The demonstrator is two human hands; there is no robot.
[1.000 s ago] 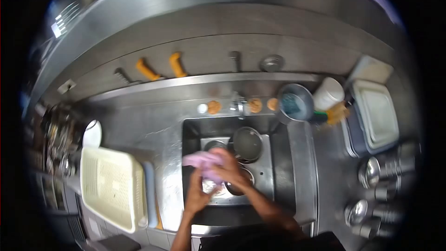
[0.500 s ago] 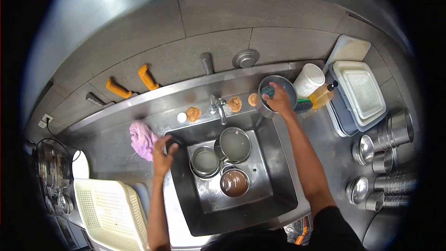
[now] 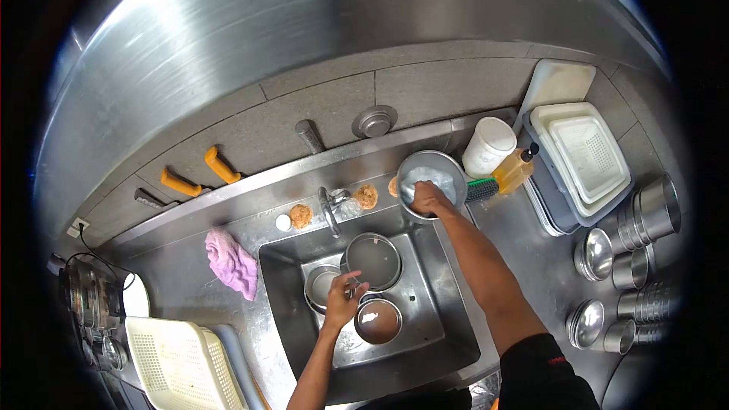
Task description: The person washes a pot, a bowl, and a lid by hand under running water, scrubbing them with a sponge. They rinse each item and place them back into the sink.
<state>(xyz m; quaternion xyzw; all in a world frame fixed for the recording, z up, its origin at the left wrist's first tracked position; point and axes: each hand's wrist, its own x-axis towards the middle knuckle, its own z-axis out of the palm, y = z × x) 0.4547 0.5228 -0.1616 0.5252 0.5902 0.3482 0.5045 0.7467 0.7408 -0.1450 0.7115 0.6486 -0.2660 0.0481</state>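
Observation:
Inside a grey pot [image 3: 449,163] at the sink's back right corner, my right hand [image 3: 430,199] is lowered into whitish, sudsy liquid. Its fingers look closed; what they hold is hidden. My left hand [image 3: 344,302] is over the sink [image 3: 448,334], fingers curved but apart, beside the handle of a large pot of cloudy water [image 3: 373,260]. Whether it touches the handle is unclear. Partly behind that hand is a smaller pot [image 3: 322,284]; a pot of brownish liquid [image 3: 379,325] sits just right of it.
Behind the sink are a faucet [image 3: 330,209] and scrubbing pads [image 3: 366,197]. A pink cloth [image 3: 231,262] and cream basket [image 3: 171,361] lie left. At right are a white tub [image 3: 488,146], soap bottle [image 3: 516,170], green brush [image 3: 481,189], stacked trays [image 3: 588,152] and steel bowls [image 3: 598,252].
My right hand has gone down into the pot; the dark scrubber it held is out of sight. My left hand has moved right, from the sink's left edge to the pots. The view has shifted.

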